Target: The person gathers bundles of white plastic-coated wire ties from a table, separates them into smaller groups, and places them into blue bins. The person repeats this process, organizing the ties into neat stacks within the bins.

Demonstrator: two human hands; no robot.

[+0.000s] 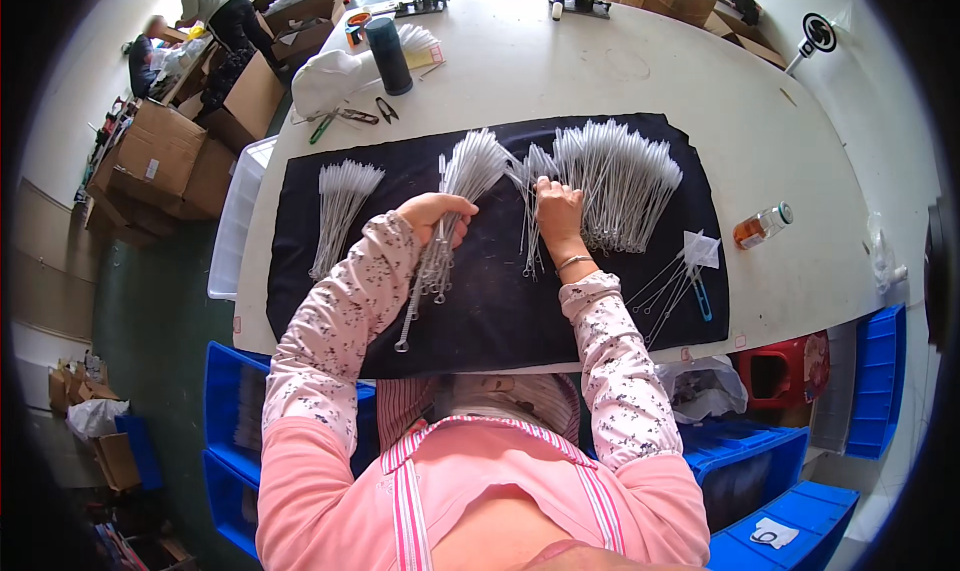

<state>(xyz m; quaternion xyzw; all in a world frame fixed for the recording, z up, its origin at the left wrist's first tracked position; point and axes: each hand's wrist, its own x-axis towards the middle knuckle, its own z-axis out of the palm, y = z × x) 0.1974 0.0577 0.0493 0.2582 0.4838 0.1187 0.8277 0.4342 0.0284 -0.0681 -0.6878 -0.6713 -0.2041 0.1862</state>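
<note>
My left hand (438,216) is closed around a thick bundle of thin wire brushes (476,166), white bristles pointing away from me and looped wire ends hanging below the fist. To its right, my right hand (560,209) has its fingers pinched at a small group of similar brushes (529,226); how many it grips is hidden. Just beyond that hand spreads a large pile of brushes (620,186). A smaller pile (343,211) lies at the left. All rest on a black cloth (490,321), except the bundle in my left hand, which appears lifted.
At the cloth's right lie several loose brushes (660,293), a blue-handled tool (703,299) and a glass jar (763,226). Beyond the cloth stand a dark cylinder (388,59) and thread snips (386,111). Blue crates (745,451) flank me; two people work among cartons (160,151) at far left.
</note>
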